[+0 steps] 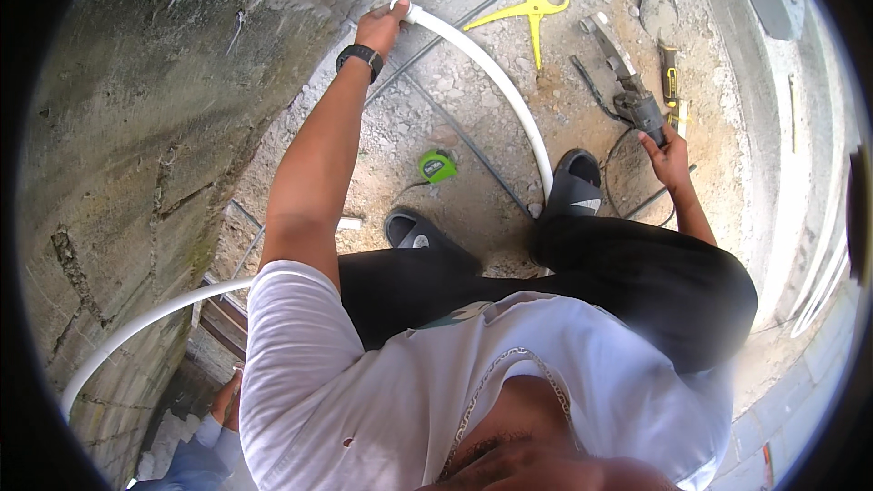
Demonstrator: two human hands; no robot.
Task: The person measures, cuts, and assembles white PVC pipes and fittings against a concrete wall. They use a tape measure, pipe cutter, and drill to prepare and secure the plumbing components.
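Observation:
Stretched out ahead, my left hand [382,29] is closed around the end of a long white pipe [505,82], where a white fitting [411,13] sits. The pipe curves down toward my right foot. Off to the right, my right hand [668,156] has its fingers on the dark body of a pipe welding iron [639,111], with its long metal plate pointing up and away. Between the hands lies a yellow pipe cutter [529,11] on the gritty ground. A green tape measure [437,165] rests closer to my feet.
A trowel [658,7] and a yellow-black utility knife [670,73] lie beyond the welding iron. Thin dark rods [468,141] cross the ground. A rough concrete wall [136,145] rises at left. Another person's hand [227,400] shows at lower left, near more white pipe [136,323].

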